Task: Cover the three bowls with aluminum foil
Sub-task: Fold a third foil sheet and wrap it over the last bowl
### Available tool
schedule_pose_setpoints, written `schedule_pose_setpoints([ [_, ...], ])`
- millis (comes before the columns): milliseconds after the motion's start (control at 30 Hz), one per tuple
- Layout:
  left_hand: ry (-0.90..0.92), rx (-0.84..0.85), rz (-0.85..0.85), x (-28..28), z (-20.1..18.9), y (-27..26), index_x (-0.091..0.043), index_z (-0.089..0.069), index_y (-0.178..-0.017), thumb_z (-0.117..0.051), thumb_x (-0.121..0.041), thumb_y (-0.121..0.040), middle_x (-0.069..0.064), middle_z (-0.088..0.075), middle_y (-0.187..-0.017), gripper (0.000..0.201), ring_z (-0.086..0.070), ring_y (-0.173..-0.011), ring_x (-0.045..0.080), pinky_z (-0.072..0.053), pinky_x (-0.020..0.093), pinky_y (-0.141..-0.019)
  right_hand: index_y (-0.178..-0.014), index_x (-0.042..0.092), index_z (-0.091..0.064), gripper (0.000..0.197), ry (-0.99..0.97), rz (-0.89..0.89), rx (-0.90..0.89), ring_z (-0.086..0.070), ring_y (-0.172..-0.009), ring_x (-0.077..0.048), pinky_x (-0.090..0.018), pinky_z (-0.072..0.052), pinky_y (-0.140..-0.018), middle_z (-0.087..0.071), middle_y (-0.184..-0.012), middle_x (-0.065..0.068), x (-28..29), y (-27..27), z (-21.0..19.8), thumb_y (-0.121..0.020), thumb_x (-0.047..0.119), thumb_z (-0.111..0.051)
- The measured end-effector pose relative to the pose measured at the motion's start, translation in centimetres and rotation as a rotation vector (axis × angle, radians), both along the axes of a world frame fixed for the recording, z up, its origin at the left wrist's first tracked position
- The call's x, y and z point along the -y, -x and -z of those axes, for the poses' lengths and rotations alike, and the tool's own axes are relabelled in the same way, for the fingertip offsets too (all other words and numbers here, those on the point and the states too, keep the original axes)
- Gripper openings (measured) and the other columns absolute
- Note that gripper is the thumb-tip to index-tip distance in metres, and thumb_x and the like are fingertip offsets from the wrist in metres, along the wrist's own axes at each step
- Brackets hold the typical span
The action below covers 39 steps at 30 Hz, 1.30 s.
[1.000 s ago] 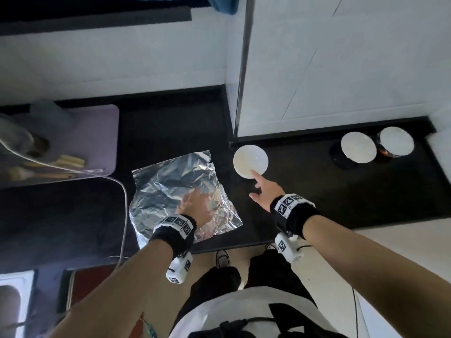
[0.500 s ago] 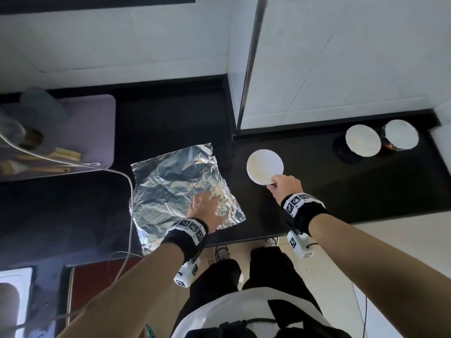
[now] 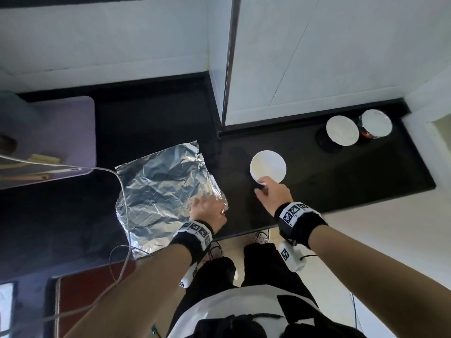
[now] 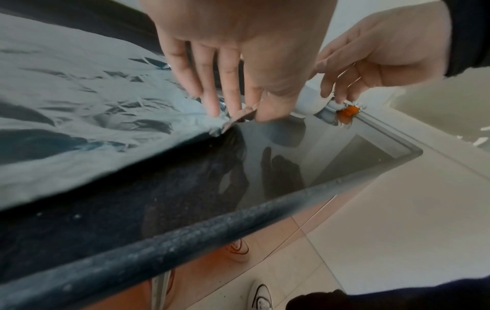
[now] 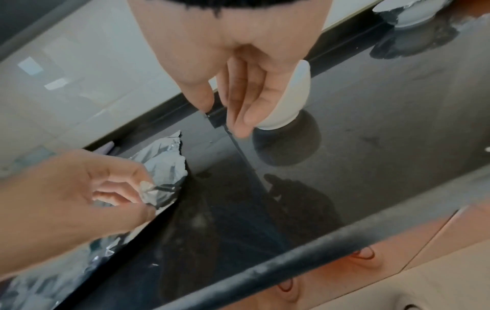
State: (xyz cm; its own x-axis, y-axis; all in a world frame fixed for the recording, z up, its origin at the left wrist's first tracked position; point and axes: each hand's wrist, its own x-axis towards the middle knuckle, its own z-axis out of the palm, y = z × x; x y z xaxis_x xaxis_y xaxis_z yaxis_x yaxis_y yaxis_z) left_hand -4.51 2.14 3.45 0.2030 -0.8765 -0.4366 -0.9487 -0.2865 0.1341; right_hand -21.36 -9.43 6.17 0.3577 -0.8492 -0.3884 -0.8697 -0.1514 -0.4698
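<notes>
A crinkled sheet of aluminum foil (image 3: 166, 191) lies flat on the black counter (image 3: 341, 181). My left hand (image 3: 207, 211) is at its near right corner and pinches that corner (image 4: 238, 113) between thumb and fingers. An uncovered white bowl (image 3: 268, 165) stands to the right of the foil. My right hand (image 3: 266, 189) grips its near rim, fingers against the bowl's side (image 5: 291, 94). Two foil-covered bowls (image 3: 343, 130) (image 3: 375, 123) stand together at the far right, by the wall.
A purple cutting board (image 3: 61, 125) with utensils lies at the left. A white cable (image 3: 123, 196) crosses the foil's left edge. A white wall corner with a metal strip (image 3: 229, 69) juts out behind the bowl. The counter's front edge (image 4: 185, 241) runs just below my hands.
My right hand went from reaching with fingers out to gripping the bowl's near rim, and the bowl shifted slightly right. My left hand slid from the foil's surface to its right corner.
</notes>
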Motion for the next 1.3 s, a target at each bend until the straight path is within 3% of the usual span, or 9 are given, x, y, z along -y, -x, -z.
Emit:
schedule_pose_setpoints([
  [267, 0.309, -0.197, 0.009, 0.4, -2.2, 3.5, -0.025, -0.062, -0.107, -0.053, -0.030, -0.086, -0.008, -0.062, -0.104, 0.023, -0.061, -0.093, 0.016, -0.039, 0.025, -0.075, -0.082, 0.014, -0.060, 0.032, -0.592, 0.332, 0.355, -0.059, -0.069, -0.019, -0.030, -0.051, -0.065, -0.066, -0.079, -0.008, -0.9, -0.7, -0.9, -0.094, 0.043, -0.055],
  [367, 0.370, -0.316, 0.091, 0.6, -2.6, 5.0, -0.025, -0.066, -0.110, -0.057, -0.028, -0.085, -0.006, -0.065, -0.104, 0.026, -0.063, -0.093, 0.017, -0.045, 0.025, -0.074, -0.075, 0.014, -0.059, 0.033, -0.640, 0.371, 0.414, -0.061, -0.066, -0.019, -0.030, -0.053, -0.065, -0.064, -0.077, -0.009, -0.6, 0.4, -1.1, -0.093, 0.041, -0.058],
  [533, 0.508, -0.563, 0.237, 0.2, -2.6, 7.3, -0.024, -0.069, -0.087, -0.055, -0.029, -0.078, -0.007, -0.068, -0.085, 0.018, -0.064, -0.074, 0.015, -0.055, 0.030, -0.059, -0.080, 0.007, -0.063, 0.020, -0.596, 0.442, 0.469, -0.058, -0.061, -0.016, -0.028, -0.055, -0.058, -0.057, -0.070, -0.007, -0.8, 3.5, -1.6, -0.090, 0.024, -0.068],
  [733, 0.391, -0.692, 0.206, 1.1, -4.9, 9.1, -0.031, -0.074, -0.104, -0.072, -0.029, -0.074, -0.011, -0.074, -0.096, 0.030, -0.066, -0.082, 0.005, -0.054, 0.021, -0.080, -0.081, 0.009, -0.063, 0.009, -0.421, 0.432, 0.393, -0.057, -0.059, -0.009, -0.018, -0.051, -0.048, -0.058, -0.069, -0.005, -1.1, 8.0, -3.0, -0.087, 0.009, -0.070],
  [867, 0.341, -0.705, -0.043, 2.5, -6.3, 8.3, -0.040, -0.068, -0.098, -0.067, -0.038, -0.082, -0.020, -0.067, -0.098, 0.016, -0.066, -0.083, -0.001, -0.056, 0.022, -0.072, -0.074, 0.009, -0.061, 0.016, -0.243, 0.345, 0.315, -0.052, -0.055, -0.006, -0.011, -0.041, -0.045, -0.055, -0.065, -0.001, -1.6, 10.8, -4.4, -0.088, 0.014, -0.067],
  [967, 0.317, -0.671, -0.306, 4.1, -5.9, 6.9, -0.041, -0.063, -0.096, -0.065, -0.037, -0.087, -0.006, -0.068, -0.107, 0.010, -0.070, -0.086, 0.014, -0.059, 0.035, -0.074, -0.070, 0.015, -0.058, 0.019, -0.155, 0.364, 0.175, -0.051, -0.058, -0.011, -0.023, -0.041, -0.055, -0.055, -0.065, 0.002, -1.8, 14.0, -5.0, -0.087, 0.021, -0.065],
  [1100, 0.202, -0.292, -0.393, 5.2, -5.3, 5.2, -0.021, -0.051, -0.133, -0.059, -0.037, -0.090, 0.010, -0.046, -0.138, 0.047, -0.044, -0.124, 0.031, -0.037, 0.041, -0.106, -0.067, 0.010, -0.064, 0.011, -0.213, 0.448, 0.037, -0.064, -0.071, -0.026, -0.030, -0.054, -0.063, -0.061, -0.066, -0.004, -2.8, 17.6, -5.0, -0.078, 0.012, -0.066],
  [1167, 0.157, -0.239, -0.471, 5.0, -5.5, 5.7, -0.017, -0.040, -0.141, -0.059, -0.038, -0.089, 0.013, -0.034, -0.144, 0.059, -0.035, -0.128, 0.035, -0.035, 0.045, -0.106, -0.080, 0.003, -0.071, 0.013, -0.267, 0.434, -0.011, -0.069, -0.081, -0.032, -0.036, -0.060, -0.074, -0.067, -0.075, -0.011, -3.6, 18.9, -5.2, -0.076, 0.014, -0.066],
  [1300, 0.102, -0.152, -0.528, 4.1, -5.6, 7.2, -0.018, -0.028, -0.145, -0.073, -0.050, -0.077, 0.018, -0.031, -0.138, 0.088, -0.037, -0.122, 0.039, -0.037, 0.045, -0.101, -0.102, 0.015, -0.064, 0.028, -0.233, 0.523, 0.115, -0.062, -0.090, -0.028, -0.026, -0.046, -0.071, -0.063, -0.086, -0.005, -4.5, 20.1, -5.0, -0.077, 0.023, -0.072],
])
